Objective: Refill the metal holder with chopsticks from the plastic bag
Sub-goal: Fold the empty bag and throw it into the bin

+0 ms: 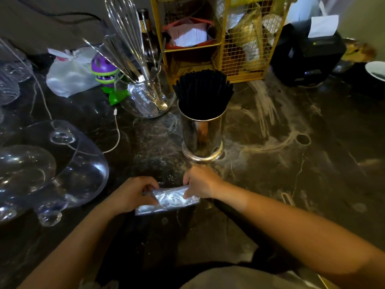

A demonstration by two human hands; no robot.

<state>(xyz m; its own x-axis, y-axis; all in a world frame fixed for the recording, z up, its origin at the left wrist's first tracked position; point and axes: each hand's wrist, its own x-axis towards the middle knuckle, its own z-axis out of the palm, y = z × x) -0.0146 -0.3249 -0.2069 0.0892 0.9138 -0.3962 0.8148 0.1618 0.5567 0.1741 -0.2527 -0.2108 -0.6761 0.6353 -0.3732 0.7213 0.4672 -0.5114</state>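
Note:
A shiny metal holder (pixel 201 138) stands upright on the dark marble counter, packed with a fanned bundle of black chopsticks (pixel 203 91). Just in front of it, near the counter's front edge, a flattened clear plastic bag (pixel 168 200) lies folded between my hands. My left hand (pixel 133 195) pinches its left end. Its right end is pinched by my right hand (pixel 201 182). No chopsticks show inside the bag.
A glass jar (pixel 145 97) with a whisk and spoons stands left of the holder, beside a purple and green toy (pixel 104 73). Large clear glass bowls (pixel 52 170) crowd the left. A yellow wire rack (pixel 220 36) and a black printer (pixel 306 53) stand behind. A white cable (pixel 116 130) trails on the counter.

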